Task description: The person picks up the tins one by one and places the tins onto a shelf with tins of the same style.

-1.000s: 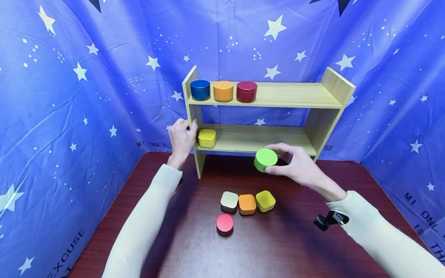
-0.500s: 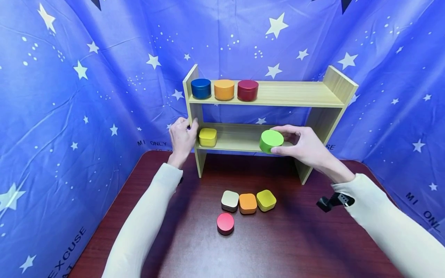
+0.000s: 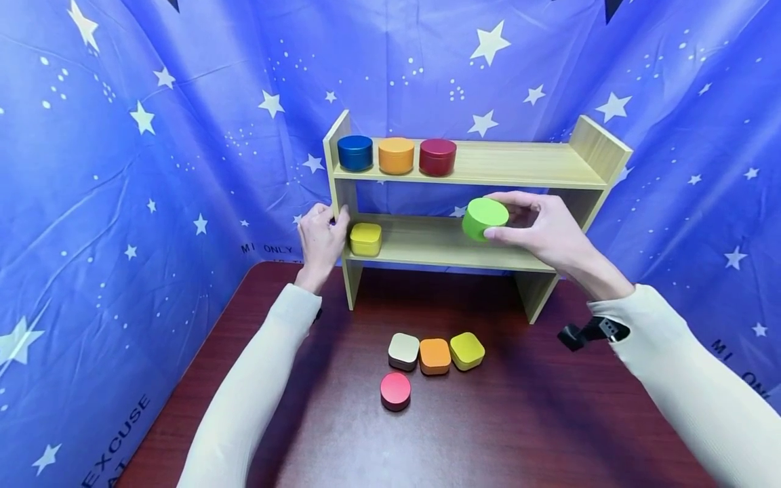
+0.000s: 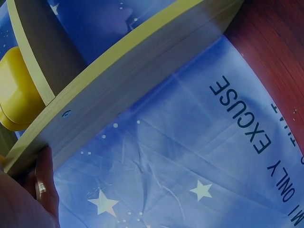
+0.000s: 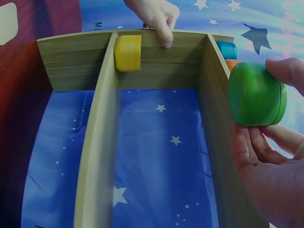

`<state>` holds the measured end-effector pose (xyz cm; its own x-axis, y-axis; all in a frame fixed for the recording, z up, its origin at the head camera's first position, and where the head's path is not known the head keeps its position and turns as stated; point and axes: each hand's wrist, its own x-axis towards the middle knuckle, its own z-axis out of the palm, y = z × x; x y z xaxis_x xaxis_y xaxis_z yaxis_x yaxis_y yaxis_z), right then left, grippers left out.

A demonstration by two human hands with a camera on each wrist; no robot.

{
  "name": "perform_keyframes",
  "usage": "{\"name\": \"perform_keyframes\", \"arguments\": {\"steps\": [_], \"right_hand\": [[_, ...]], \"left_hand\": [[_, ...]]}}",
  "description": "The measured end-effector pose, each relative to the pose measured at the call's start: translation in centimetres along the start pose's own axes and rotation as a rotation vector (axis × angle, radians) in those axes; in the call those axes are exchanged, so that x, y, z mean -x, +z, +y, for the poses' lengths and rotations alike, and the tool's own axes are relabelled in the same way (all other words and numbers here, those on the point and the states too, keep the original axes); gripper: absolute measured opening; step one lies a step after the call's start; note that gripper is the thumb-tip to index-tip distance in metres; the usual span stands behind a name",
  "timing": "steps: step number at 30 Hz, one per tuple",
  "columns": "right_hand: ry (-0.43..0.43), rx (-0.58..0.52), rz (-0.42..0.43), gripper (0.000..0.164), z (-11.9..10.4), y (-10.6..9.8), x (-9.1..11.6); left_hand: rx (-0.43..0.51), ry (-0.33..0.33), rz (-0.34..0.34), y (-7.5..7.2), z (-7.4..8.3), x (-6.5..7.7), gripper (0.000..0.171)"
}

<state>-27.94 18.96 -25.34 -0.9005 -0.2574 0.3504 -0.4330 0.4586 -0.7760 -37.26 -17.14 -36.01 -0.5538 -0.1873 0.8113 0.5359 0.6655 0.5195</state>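
My right hand (image 3: pixel 546 227) holds a round green tin (image 3: pixel 485 218) between thumb and fingers, in front of the gap between the two shelf boards. In the right wrist view the green tin (image 5: pixel 256 94) overlaps the upper board. My left hand (image 3: pixel 322 237) grips the left side panel of the wooden shelf rack (image 3: pixel 470 256), its thumb on the inner face. Beside that thumb a square yellow tin (image 3: pixel 366 240) stands on the lower board. Along the upper board, from the left, stand round blue (image 3: pixel 355 153), orange (image 3: pixel 396 156) and dark red tins (image 3: pixel 437 158).
On the dark red table (image 3: pixel 342 434), before the rack, lie a square cream tin (image 3: pixel 403 350), a square orange tin (image 3: pixel 435 356), a square yellow tin (image 3: pixel 467 350) and a round red tin (image 3: pixel 395 390). A blue star-patterned cloth (image 3: pixel 201 169) hangs behind and at the sides.
My right hand has lifted the green tin from below the lower board's front edge to between the boards, moving slightly right. My left hand keeps its grip on the side panel.
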Motion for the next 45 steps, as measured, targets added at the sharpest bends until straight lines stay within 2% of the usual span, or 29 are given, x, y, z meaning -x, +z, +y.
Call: {"name": "perform_keyframes", "arguments": {"steps": [5,14,18,23,29,34,41,45], "right_hand": [[0.001,-0.044,0.013,0.049,-0.3,-0.4,-0.8],[0.031,-0.029,0.004,0.053,-1.7,-2.1,-2.3],[0.014,-0.092,-0.007,0.049,-2.3,-2.8,-3.0],[-0.009,-0.074,0.009,0.049,-2.8,-3.4,-4.0],[0.049,0.017,0.017,0.055,-2.7,-3.9,-5.1],[0.081,0.052,0.014,0.057,-2.7,-3.9,-6.1],[0.132,0.009,0.015,0.056,-2.8,-3.8,-7.4],[0.147,0.02,0.008,0.06,-2.9,-3.8,-8.0]], "left_hand": [[-0.002,-0.004,0.0,0.0,0.0,-0.1,0.038],[-0.002,0.011,0.009,0.1,-0.2,0.0,0.039],[0.006,0.021,0.015,0.1,-0.2,-0.2,0.038],[0.012,0.021,0.01,0.1,-0.1,-0.2,0.038],[-0.006,0.014,0.007,0.1,-0.2,-0.1,0.041],[-0.004,0.012,0.005,0.0,-0.1,0.0,0.041],[0.006,0.014,0.008,0.0,0.0,0.0,0.042],[0.002,0.028,0.01,0.1,-0.1,0.0,0.043]]}}
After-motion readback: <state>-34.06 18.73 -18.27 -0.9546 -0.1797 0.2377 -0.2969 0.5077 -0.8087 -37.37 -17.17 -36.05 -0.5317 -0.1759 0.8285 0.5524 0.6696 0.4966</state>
